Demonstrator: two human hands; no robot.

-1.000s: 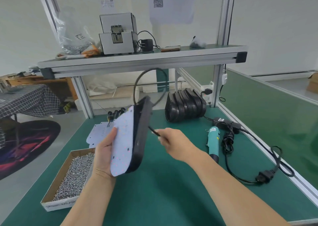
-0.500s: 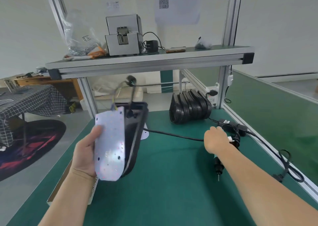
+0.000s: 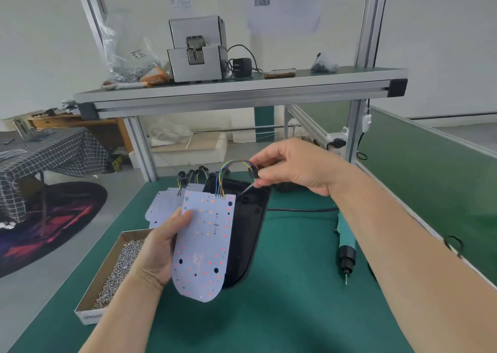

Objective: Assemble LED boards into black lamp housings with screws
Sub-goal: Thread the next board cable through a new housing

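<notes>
Now, head view: a white rounded LED board (image 3: 204, 245) is held above the green table (image 3: 282, 312), with a black plastic lamp housing (image 3: 247, 234) just behind it.
The left hand (image 3: 158, 248) grips the board's left edge and the right hand (image 3: 293, 167) pinches its looped coloured wires (image 3: 236, 164). A teal electric screwdriver (image 3: 345, 242) lies on the table to the right, and a cardboard box of screws (image 3: 113, 272) to the left.

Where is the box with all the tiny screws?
In the head view, the screw box sits on the green table, lower left, beside the left hand holding the LED board.
</notes>
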